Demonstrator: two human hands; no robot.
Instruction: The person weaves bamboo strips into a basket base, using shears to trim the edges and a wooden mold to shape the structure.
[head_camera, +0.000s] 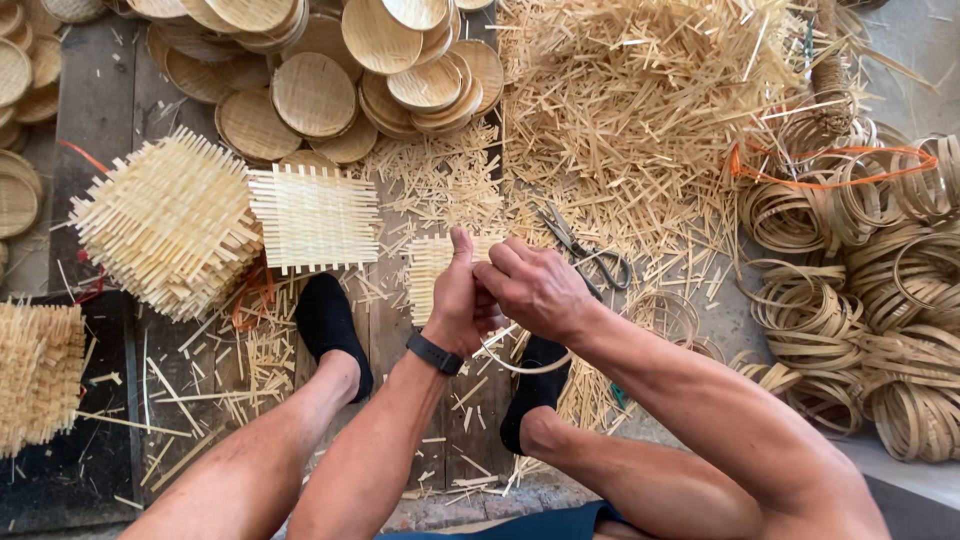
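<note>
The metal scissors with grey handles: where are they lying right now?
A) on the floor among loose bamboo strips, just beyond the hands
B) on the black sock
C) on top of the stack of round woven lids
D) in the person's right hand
A: the metal scissors with grey handles lie on the floor among loose bamboo strips, just beyond the right hand, which does not touch them.

Woven square (432, 272) half hidden behind left hand (462, 300); bamboo ring (520, 362) mostly covered.

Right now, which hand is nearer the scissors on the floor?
Right. The right hand sits just beside the scissors, which lie up and to its right among the bamboo offcuts. The left hand is on the far side of the right, farther away.
</note>
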